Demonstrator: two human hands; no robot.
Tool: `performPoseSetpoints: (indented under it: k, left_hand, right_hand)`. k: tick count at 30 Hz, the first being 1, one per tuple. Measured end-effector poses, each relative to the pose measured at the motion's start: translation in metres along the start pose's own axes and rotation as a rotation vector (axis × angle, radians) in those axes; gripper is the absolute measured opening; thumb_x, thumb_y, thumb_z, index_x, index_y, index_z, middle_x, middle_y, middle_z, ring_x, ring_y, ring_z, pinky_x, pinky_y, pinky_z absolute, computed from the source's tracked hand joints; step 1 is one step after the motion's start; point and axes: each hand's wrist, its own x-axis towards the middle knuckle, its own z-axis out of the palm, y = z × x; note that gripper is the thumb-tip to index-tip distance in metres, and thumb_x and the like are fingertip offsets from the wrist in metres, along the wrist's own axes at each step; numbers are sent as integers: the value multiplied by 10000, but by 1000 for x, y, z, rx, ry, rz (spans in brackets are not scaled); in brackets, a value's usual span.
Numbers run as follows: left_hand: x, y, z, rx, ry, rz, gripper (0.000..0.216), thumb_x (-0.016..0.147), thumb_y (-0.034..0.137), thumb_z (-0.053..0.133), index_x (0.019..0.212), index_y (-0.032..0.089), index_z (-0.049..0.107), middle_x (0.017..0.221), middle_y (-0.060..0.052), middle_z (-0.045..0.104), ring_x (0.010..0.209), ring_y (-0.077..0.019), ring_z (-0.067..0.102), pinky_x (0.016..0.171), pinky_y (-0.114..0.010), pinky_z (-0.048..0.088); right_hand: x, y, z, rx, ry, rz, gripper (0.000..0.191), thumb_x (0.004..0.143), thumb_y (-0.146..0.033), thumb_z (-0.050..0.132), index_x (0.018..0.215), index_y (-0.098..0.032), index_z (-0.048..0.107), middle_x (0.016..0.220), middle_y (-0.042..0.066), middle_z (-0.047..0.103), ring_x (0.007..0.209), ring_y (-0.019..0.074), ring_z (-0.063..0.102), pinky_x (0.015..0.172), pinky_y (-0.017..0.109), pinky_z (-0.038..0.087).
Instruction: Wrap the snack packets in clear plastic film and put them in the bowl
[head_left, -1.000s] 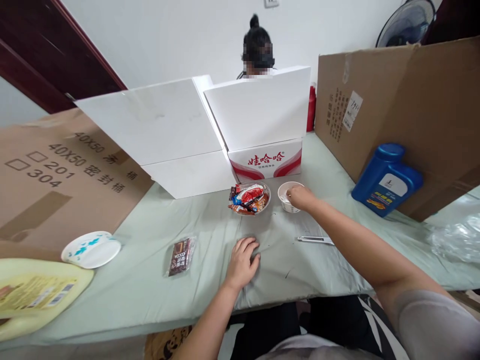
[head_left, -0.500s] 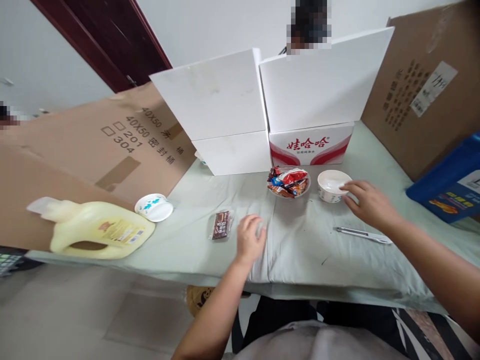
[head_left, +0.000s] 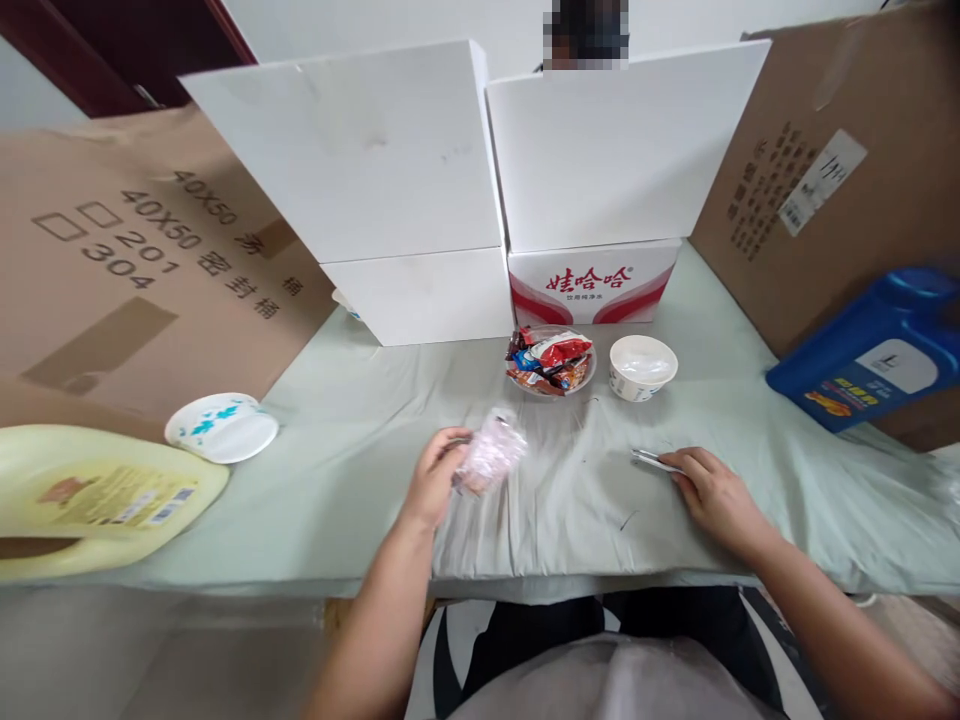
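My left hand [head_left: 433, 478] is closed on the edge of a cocoa packet [head_left: 491, 452], raised at a tilt over the cloth. Its clear wrapper is shiny and blurred, and its print cannot be read. My right hand [head_left: 716, 500] has its fingers closed over a slim white utility knife [head_left: 654, 459] lying on the table; the narrow end pokes out to the left and the rest is under the hand. Behind the hands stand a clear bowl of wrapped snacks [head_left: 551, 362] and a white paper bowl [head_left: 643, 368] with clear plastic inside.
White boxes [head_left: 592, 285] stand at the back, a person's head beyond them. On the left are a large carton [head_left: 112, 260], a tipped paper bowl [head_left: 223, 428] and a yellow jug [head_left: 112, 500] on its side. A blue bottle [head_left: 862, 350] leans against the right carton [head_left: 817, 190].
My left hand has picked up the cocoa packet from the cloth. My right hand has left the white paper bowl and come down onto the utility knife. The view has shifted.
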Motion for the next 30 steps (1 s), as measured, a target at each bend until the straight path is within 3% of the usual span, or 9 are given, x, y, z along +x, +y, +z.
performPoseSetpoints:
  k: [3,7,10,12,15,18,21,26,30]
  left_hand:
    - [-8,11,57,138,-287,83,185,802,349,544,863,199,632,756,-12,660,651,-157,592,613,-266,476]
    - [-13,9,91,525,-140,387,138,859,325,554,841,211,628,811,-48,661,804,-216,602,775,-352,494]
    - [-13,2,87,567,-2,544,164,907,324,519,917,199,624,950,-87,643,954,-240,588,855,-376,491]
    - [-14,-1,79,509,23,586,171,939,289,466,936,197,609,949,-76,626,919,-209,593,809,-336,501]
    - [-19,-2,74,422,-52,608,171,947,279,450,993,194,591,888,-46,617,775,-158,585,721,-288,500]
    - [-22,-1,75,443,-214,606,228,902,348,550,1076,206,588,874,-42,630,782,-173,586,750,-316,505]
    - [-21,1,77,491,-300,612,282,839,397,646,1053,217,611,911,-59,649,885,-221,599,813,-376,509]
    - [-19,-1,77,523,-328,649,493,716,493,760,1102,215,630,1045,-77,635,981,-252,598,858,-402,524]
    - [-21,-5,78,519,-295,668,314,772,408,741,1017,222,678,1002,-64,637,943,-226,602,835,-379,533]
  right_hand:
    - [9,-25,-5,85,6,-23,286,962,-204,391,1147,-214,608,1050,100,630,929,217,655,775,363,567]
    - [17,-60,-9,193,-13,-121,306,972,-188,389,1215,-233,569,1071,102,620,928,203,651,767,339,565]
    - [23,-79,-1,204,-65,-233,321,970,-157,390,1234,-217,563,1061,107,625,907,196,639,762,322,553]
    - [27,-87,10,142,-94,-292,331,955,-136,397,1223,-200,580,1044,110,633,887,209,632,750,334,546]
    - [32,-93,24,50,-132,-318,363,926,-103,403,1223,-185,597,1038,114,639,876,228,623,744,350,532]
    - [35,-91,22,5,-171,-313,392,917,-94,402,1237,-204,598,1026,99,640,862,219,617,735,335,522]
    - [29,-73,5,-13,-186,-271,386,930,-115,403,1239,-224,607,1025,92,640,857,208,625,730,327,522]
    - [5,-14,-15,-63,-84,-51,332,950,-196,403,1155,-219,663,1019,104,663,870,228,639,752,376,544]
    - [-7,-4,-18,-87,18,1,257,947,-246,462,1077,-194,677,981,120,675,920,275,607,821,461,526]
